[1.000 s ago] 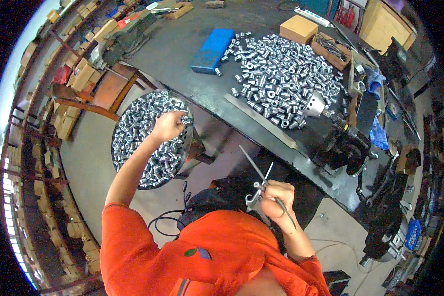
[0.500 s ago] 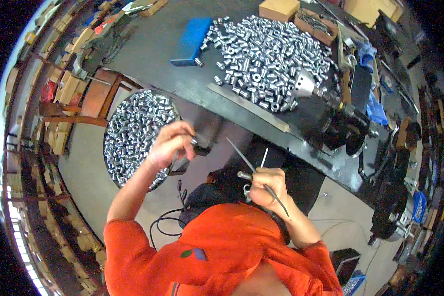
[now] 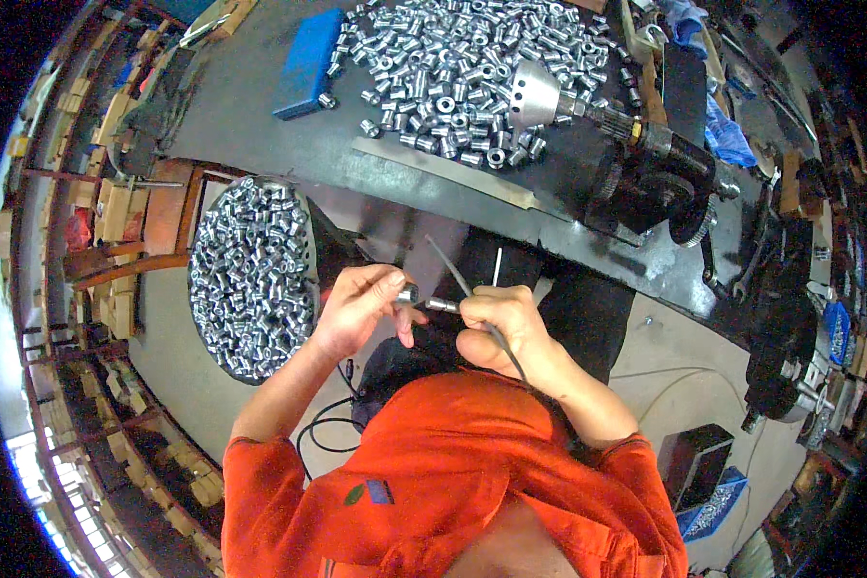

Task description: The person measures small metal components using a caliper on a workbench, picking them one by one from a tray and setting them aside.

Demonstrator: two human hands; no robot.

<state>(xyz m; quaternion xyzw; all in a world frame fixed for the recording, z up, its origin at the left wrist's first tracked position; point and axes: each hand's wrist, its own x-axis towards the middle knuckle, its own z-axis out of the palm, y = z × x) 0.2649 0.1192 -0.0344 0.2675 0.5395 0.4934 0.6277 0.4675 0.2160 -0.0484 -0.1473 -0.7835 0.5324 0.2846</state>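
My left hand (image 3: 356, 313) pinches a small shiny metal bushing (image 3: 408, 292) between thumb and fingers, with the other fingers spread below. Close on its right, my right hand (image 3: 506, 328) is closed around a long, thin grey file (image 3: 447, 258) that slants across the palm. The same hand grips a short metal rod (image 3: 442, 304), its end pointing at the bushing with a small gap between. A thin white stick (image 3: 498, 264) shows just beyond the right knuckles; whether the hand holds it I cannot tell.
A round container heaped with bushings (image 3: 250, 279) stands left of my left arm. On the dark workbench (image 3: 222, 125) lie a large pile of bushings (image 3: 443, 72), a blue block (image 3: 308, 63) and a flat metal bar (image 3: 443, 171). A machine with a metal cone (image 3: 535, 94) is at right.
My left hand has moved right and down from beside the container, bringing the bushing close to the rod in my right hand. My right hand has shifted slightly left and up. The whole view has shifted.
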